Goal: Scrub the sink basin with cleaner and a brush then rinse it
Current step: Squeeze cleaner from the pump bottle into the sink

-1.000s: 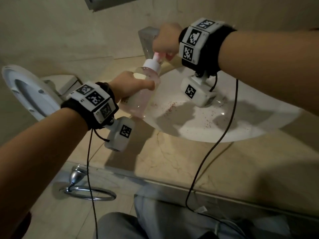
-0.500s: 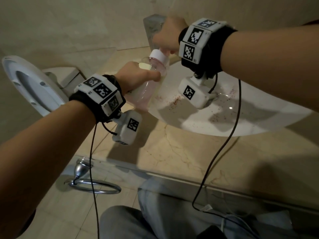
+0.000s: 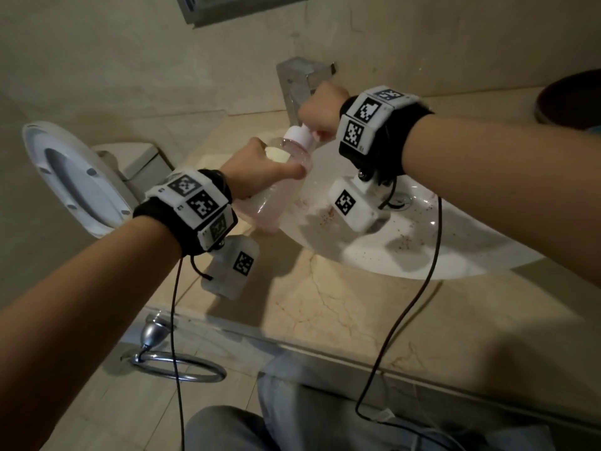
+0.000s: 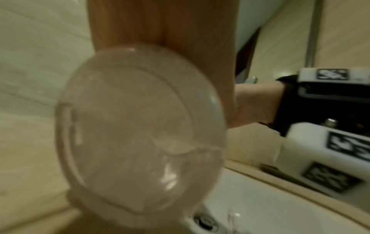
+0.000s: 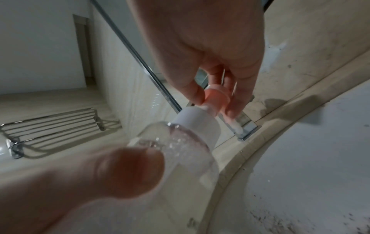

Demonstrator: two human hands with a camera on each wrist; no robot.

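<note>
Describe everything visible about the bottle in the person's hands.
The cleaner bottle is clear plastic, partly filled with pale pinkish liquid, with a white collar and pink pump top. It is tilted, held above the sink rim. The left hand grips its body; the right hand pinches the pump.

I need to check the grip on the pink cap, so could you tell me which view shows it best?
The right wrist view: the pink cap sits pinched by the right hand. The head view shows only a sliver; the left wrist view hides it.
</note>
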